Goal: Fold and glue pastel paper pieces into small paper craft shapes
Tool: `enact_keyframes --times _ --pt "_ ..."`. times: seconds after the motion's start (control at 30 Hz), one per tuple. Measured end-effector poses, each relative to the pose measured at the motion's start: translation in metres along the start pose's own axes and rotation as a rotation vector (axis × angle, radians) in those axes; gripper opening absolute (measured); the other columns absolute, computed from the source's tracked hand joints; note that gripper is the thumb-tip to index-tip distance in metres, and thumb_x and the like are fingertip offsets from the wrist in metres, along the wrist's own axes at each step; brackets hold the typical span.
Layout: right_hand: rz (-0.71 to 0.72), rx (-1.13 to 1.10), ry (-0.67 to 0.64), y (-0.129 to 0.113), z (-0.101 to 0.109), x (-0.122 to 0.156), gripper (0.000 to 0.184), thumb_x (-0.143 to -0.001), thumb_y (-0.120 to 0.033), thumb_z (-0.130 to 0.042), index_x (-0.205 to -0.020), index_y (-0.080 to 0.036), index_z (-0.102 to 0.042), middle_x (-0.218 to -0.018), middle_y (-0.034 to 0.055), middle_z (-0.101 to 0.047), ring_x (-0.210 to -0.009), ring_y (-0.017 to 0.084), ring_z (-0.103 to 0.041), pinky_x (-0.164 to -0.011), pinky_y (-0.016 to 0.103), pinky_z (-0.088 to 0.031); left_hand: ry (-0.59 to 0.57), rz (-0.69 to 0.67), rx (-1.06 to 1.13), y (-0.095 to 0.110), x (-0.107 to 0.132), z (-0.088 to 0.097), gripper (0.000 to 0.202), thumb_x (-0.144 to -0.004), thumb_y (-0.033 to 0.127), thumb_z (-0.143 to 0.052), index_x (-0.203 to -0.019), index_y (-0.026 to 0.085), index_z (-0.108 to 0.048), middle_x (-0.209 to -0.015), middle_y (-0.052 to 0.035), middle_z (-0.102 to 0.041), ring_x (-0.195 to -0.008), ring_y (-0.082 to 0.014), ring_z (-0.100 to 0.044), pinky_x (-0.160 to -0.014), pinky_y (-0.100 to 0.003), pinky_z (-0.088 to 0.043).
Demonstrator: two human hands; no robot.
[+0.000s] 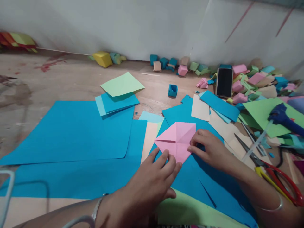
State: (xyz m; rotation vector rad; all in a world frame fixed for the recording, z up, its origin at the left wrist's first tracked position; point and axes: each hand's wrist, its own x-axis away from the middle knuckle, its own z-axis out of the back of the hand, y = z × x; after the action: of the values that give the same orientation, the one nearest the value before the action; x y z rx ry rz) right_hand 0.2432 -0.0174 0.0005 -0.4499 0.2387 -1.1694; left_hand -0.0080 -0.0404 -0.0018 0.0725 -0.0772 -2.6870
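Note:
A pink sheet of folded paper (181, 134) lies on blue paper in front of me, creased across its middle, with two corners folded in and a slit on its left side. My left hand (159, 169) rests over its lower left edge, fingers spread and fingertips touching the paper. At the right edge, my right hand (209, 147) pinches the pink paper between thumb and fingers. Beneath both hands is a large blue sheet (197, 171). A strip of green paper (190, 209) shows below it.
Large blue sheets (78, 129) spread to the left, with a green square (122, 84) beyond. Scissors (268, 167), a blue glue gun (282, 115) and a phone (224, 82) lie right. Several folded paper cubes (163, 62) line the wall, and a small blue open box (172, 91) stands nearer.

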Motion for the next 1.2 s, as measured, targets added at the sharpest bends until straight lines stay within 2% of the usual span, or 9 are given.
enact_keyframes --times 0.13,0.3,0.57,0.8,0.97,1.03,1.13,1.2 --pt "-0.028 0.029 0.028 0.0 -0.007 0.0 0.021 -0.088 -0.033 -0.061 -0.073 -0.02 -0.055 -0.078 0.0034 -0.056 -0.076 0.02 -0.051 -0.068 0.033 -0.04 -0.01 0.017 0.032 0.001 0.0 0.002 0.073 -0.076 0.066 -0.062 -0.13 0.017 -0.053 -0.126 -0.0125 -0.06 -0.115 -0.0327 -0.052 -0.1 -0.048 -0.035" --pt "-0.013 0.025 0.029 0.001 -0.006 -0.001 0.02 -0.087 -0.032 -0.062 -0.073 -0.02 -0.055 -0.077 0.0036 -0.057 -0.076 0.02 -0.051 -0.067 0.033 -0.04 -0.007 0.01 -0.001 0.001 0.001 0.0 0.07 -0.078 0.064 -0.062 -0.132 0.019 -0.053 -0.149 -0.011 -0.042 -0.119 -0.0319 -0.052 -0.1 -0.045 -0.036" --pt "-0.051 0.032 0.032 0.0 -0.006 -0.003 0.02 -0.086 -0.032 -0.064 -0.072 -0.02 -0.056 -0.077 0.0035 -0.058 -0.077 0.02 -0.051 -0.066 0.033 -0.039 -0.001 0.004 0.003 -0.001 0.001 0.002 0.067 -0.079 0.063 -0.062 -0.13 0.02 -0.055 -0.145 -0.0094 -0.048 -0.119 -0.0307 -0.054 -0.098 -0.044 -0.037" --pt "-0.042 0.072 0.045 -0.001 -0.006 -0.003 0.021 -0.084 -0.03 -0.066 -0.069 -0.02 -0.055 -0.075 0.0033 -0.058 -0.074 0.019 -0.052 -0.063 0.031 -0.038 -0.007 -0.007 -0.014 -0.001 0.0 0.003 0.07 -0.077 0.063 -0.064 -0.132 0.021 -0.053 -0.152 -0.0063 -0.039 -0.121 -0.0296 -0.05 -0.097 -0.044 -0.038" --pt "-0.056 0.089 0.018 -0.001 -0.004 -0.004 0.021 -0.084 -0.031 -0.066 -0.069 -0.02 -0.055 -0.076 0.0033 -0.059 -0.075 0.019 -0.054 -0.062 0.031 -0.038 -0.027 0.001 0.001 -0.002 -0.002 0.003 0.069 -0.076 0.062 -0.066 -0.13 0.022 -0.053 -0.15 -0.0082 -0.041 -0.119 -0.0307 -0.051 -0.096 -0.045 -0.038" --pt "-0.091 0.136 0.023 0.0 -0.002 -0.005 0.024 -0.082 -0.036 -0.068 -0.069 -0.02 -0.055 -0.075 0.0031 -0.059 -0.072 0.019 -0.054 -0.059 0.03 -0.036 -0.035 0.006 0.011 -0.001 -0.003 0.004 0.068 -0.076 0.061 -0.067 -0.13 0.022 -0.054 -0.149 -0.0082 -0.043 -0.118 -0.0306 -0.051 -0.095 -0.045 -0.038" --pt "-0.202 0.256 0.028 0.003 0.003 -0.007 0.037 -0.073 -0.051 -0.074 -0.069 -0.021 -0.052 -0.069 0.0014 -0.058 -0.06 0.017 -0.05 -0.05 0.028 -0.028 -0.048 0.002 0.014 -0.002 -0.004 0.007 0.068 -0.077 0.061 -0.066 -0.13 0.022 -0.054 -0.148 -0.0083 -0.044 -0.117 -0.0303 -0.052 -0.095 -0.045 -0.037" --pt "-0.244 0.298 -0.017 0.003 0.006 -0.01 0.044 -0.07 -0.059 -0.073 -0.065 -0.022 -0.05 -0.062 -0.0004 -0.056 -0.053 0.016 -0.046 -0.047 0.028 -0.022 -0.041 -0.001 0.007 -0.003 -0.004 0.007 0.068 -0.077 0.062 -0.065 -0.13 0.022 -0.054 -0.148 -0.0079 -0.044 -0.116 -0.0302 -0.052 -0.095 -0.044 -0.036"
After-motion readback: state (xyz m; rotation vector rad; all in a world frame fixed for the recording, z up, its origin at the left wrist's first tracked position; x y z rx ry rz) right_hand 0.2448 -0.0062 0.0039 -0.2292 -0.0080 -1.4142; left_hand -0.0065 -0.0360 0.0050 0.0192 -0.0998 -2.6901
